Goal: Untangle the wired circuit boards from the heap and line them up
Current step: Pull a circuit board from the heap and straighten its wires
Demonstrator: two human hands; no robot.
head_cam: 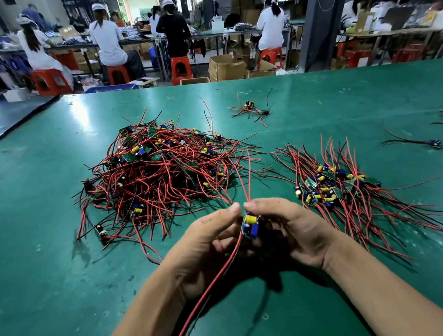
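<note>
The board (249,226) hangs between my hands, long axis pointing away from me. Left hand (209,240) and right hand (289,226) each pinch its wires (249,196). The row (331,183) lies rightward, nearest my right hand.

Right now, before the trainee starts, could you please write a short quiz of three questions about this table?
1. True or false: the left hand and the right hand together hold one wired circuit board.
2. On which side of the heap does the sorted group lie? A) left B) right C) on top
3. Fill in: most wires are ___.
Key: 1 true; 2 B; 3 red.
</note>
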